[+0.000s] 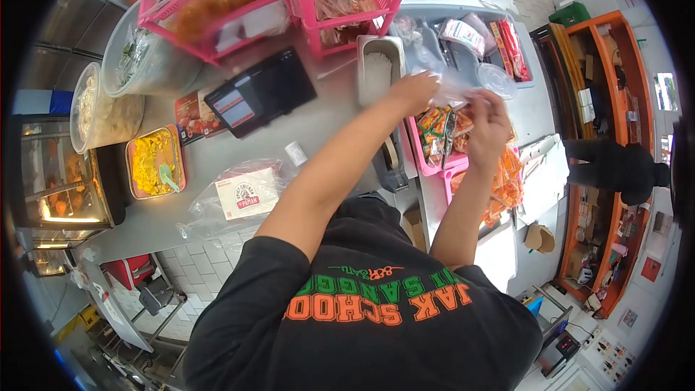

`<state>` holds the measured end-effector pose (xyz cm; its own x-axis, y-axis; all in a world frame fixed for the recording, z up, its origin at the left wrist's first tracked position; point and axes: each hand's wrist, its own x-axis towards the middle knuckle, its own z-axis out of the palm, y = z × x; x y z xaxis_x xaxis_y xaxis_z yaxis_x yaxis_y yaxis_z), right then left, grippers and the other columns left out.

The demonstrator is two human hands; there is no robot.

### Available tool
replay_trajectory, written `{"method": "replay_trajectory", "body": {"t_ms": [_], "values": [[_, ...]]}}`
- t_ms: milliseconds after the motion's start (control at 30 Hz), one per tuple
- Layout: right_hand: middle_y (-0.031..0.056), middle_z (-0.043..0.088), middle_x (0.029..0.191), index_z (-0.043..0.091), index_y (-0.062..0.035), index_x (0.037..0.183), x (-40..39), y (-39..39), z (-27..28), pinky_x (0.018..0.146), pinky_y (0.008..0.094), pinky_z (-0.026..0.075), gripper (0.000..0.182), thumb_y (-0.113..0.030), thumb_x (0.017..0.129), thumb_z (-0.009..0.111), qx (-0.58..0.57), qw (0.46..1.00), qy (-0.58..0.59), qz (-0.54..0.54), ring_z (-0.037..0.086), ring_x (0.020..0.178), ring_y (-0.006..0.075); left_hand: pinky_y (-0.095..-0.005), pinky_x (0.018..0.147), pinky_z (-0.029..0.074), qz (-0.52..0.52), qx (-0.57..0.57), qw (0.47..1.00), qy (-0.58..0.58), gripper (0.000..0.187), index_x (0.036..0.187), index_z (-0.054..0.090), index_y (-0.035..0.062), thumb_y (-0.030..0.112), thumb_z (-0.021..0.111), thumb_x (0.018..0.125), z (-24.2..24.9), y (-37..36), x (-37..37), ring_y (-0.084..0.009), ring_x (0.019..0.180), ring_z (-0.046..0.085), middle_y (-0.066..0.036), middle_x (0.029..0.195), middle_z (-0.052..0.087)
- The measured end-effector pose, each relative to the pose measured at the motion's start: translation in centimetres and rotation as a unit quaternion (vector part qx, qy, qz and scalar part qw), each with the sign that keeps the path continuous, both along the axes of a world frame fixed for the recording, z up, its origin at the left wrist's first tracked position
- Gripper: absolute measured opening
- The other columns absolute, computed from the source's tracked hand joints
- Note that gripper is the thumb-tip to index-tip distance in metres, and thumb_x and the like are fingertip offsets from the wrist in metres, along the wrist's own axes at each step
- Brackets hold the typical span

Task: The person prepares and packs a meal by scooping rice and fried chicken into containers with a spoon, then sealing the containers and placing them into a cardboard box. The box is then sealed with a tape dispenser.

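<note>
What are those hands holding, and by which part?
A clear plastic bag, it seems: left hand at one end, right hand at the other; grip blurred.

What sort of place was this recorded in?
Probably a takeaway food shop: there is a lit glass display cabinet, a box seemingly lettered "Chicken", and a tablet on the counter.

A single wide-angle view is taken from the wearer's head, directed forward and downward. The black shirt [405,340] is seen nearest, at the lower edge; the left hand [415,93], right hand [489,127] and counter [329,112] are framed beyond it. An orange shelf [646,76], farther off, is bowed at right.
</note>
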<state>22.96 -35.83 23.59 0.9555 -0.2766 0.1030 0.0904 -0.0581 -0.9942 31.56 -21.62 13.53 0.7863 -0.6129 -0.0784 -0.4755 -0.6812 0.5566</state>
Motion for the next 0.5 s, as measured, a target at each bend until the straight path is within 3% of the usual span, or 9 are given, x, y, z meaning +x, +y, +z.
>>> {"method": "replay_trajectory", "body": {"t_ms": [100, 167, 233, 267, 333, 367, 400, 433, 500], "values": [[0.0079, 0.064, 0.101, 0.055, -0.0027, 0.115, -0.6, -2.3, 2.1, 0.073, 0.0267, 0.056, 0.018, -0.009, 0.098, 0.055, 0.162, 0.975, -0.110, -0.106, 0.065, 0.086, 0.0165, -0.0462, 0.115, 0.029, -0.077, 0.074, 0.988, -0.109, 0.059, 0.139, 0.051, 0.0112, 0.019, 0.068, 0.082, -10.1, -0.6, 2.6, -0.0293, 0.141, 0.035, -0.009, 0.146, 0.047], [0.0089, 0.062, 0.103, 0.052, -0.0034, 0.119, -1.0, -2.8, 3.1, 0.071, 0.0279, 0.058, 0.021, -0.011, 0.099, 0.052, 0.268, 0.936, -0.169, -0.155, 0.066, 0.085, 0.0184, -0.0486, 0.118, 0.019, -0.034, -0.003, 0.994, -0.107, 0.065, 0.141, 0.049, 0.0118, 0.029, 0.069, 0.081, -7.8, -0.2, 0.0, -0.0327, 0.144, 0.029, -0.015, 0.149, 0.042], [0.0089, 0.061, 0.105, 0.047, -0.0041, 0.123, -1.3, -2.3, 4.0, 0.074, 0.0257, 0.058, 0.025, -0.014, 0.101, 0.050, 0.212, 0.955, -0.090, -0.187, 0.065, 0.086, 0.0183, -0.0544, 0.103, 0.034, 0.158, -0.023, 0.945, -0.285, 0.037, 0.108, 0.070, 0.0105, 0.027, 0.068, 0.075, -0.1, 0.2, -3.1, -0.0407, 0.123, 0.048, -0.024, 0.122, 0.059], [0.0110, 0.059, 0.108, 0.049, -0.0082, 0.123, -1.5, -3.4, 1.5, 0.077, 0.0295, 0.057, 0.030, -0.031, 0.104, 0.042, 0.014, 0.986, -0.056, -0.159, 0.063, 0.096, 0.0225, -0.0503, 0.109, 0.028, 0.153, -0.033, 0.958, -0.241, 0.050, 0.114, 0.068, 0.0074, 0.030, 0.073, 0.070, 2.2, 0.0, -4.1, -0.0450, 0.125, 0.044, -0.030, 0.122, 0.057], [0.0112, 0.058, 0.108, 0.048, -0.0076, 0.123, -1.2, -0.1, 1.3, 0.077, 0.0302, 0.056, 0.035, -0.036, 0.104, 0.041, 0.124, 0.981, -0.051, -0.143, 0.061, 0.098, 0.0218, -0.0470, 0.109, 0.031, 0.056, -0.111, 0.991, 0.052, 0.048, 0.110, 0.068, 0.0015, 0.030, 0.075, 0.072, 9.5, 1.5, -6.0, -0.0405, 0.130, 0.043, -0.031, 0.131, 0.053], [0.0114, 0.057, 0.108, 0.048, -0.0070, 0.123, -1.0, 1.6, 1.1, 0.078, 0.0310, 0.055, 0.041, -0.042, 0.103, 0.041, 0.232, 0.961, -0.048, -0.141, 0.059, 0.100, 0.0212, -0.0458, 0.102, 0.038, 0.056, -0.314, 0.947, 0.036, 0.045, 0.107, 0.069, 0.0004, 0.028, 0.076, 0.073, 10.5, 2.1, -7.5, -0.0374, 0.122, 0.051, -0.029, 0.125, 0.057], [0.0104, 0.055, 0.108, 0.048, -0.0050, 0.123, -0.4, 1.1, -2.5, 0.081, 0.0340, 0.054, 0.046, -0.045, 0.101, 0.042, 0.188, 0.973, -0.061, -0.117, 0.057, 0.099, 0.0205, -0.0446, 0.095, 0.045, 0.056, -0.501, 0.863, 0.009, 0.042, 0.105, 0.069, -0.0007, 0.026, 0.077, 0.074, 10.8, 3.0, -9.1, -0.0343, 0.114, 0.059, -0.027, 0.120, 0.061], [0.0104, 0.055, 0.108, 0.048, -0.0050, 0.123, -0.8, 2.5, -3.7, 0.081, 0.0340, 0.054, 0.046, -0.045, 0.101, 0.042, 0.196, 0.975, -0.047, -0.094, 0.057, 0.099, 0.0205, -0.0446, 0.095, 0.045, 0.082, -0.494, 0.865, 0.004, 0.042, 0.105, 0.069, -0.0007, 0.026, 0.077, 0.074, 10.5, 4.1, -10.9, -0.0343, 0.114, 0.059, -0.027, 0.120, 0.061], [0.0066, 0.054, 0.114, 0.057, -0.0032, 0.111, -2.3, 5.5, -5.0, 0.089, 0.0310, 0.046, 0.032, -0.030, 0.100, 0.044, 0.166, 0.983, 0.039, 0.065, 0.053, 0.099, 0.0163, -0.0407, 0.077, 0.052, 0.219, -0.448, 0.866, 0.035, 0.043, 0.113, 0.066, -0.0011, 0.024, 0.075, 0.080, 8.5, 6.4, -13.9, -0.0310, 0.089, 0.068, -0.022, 0.102, 0.068]]}}
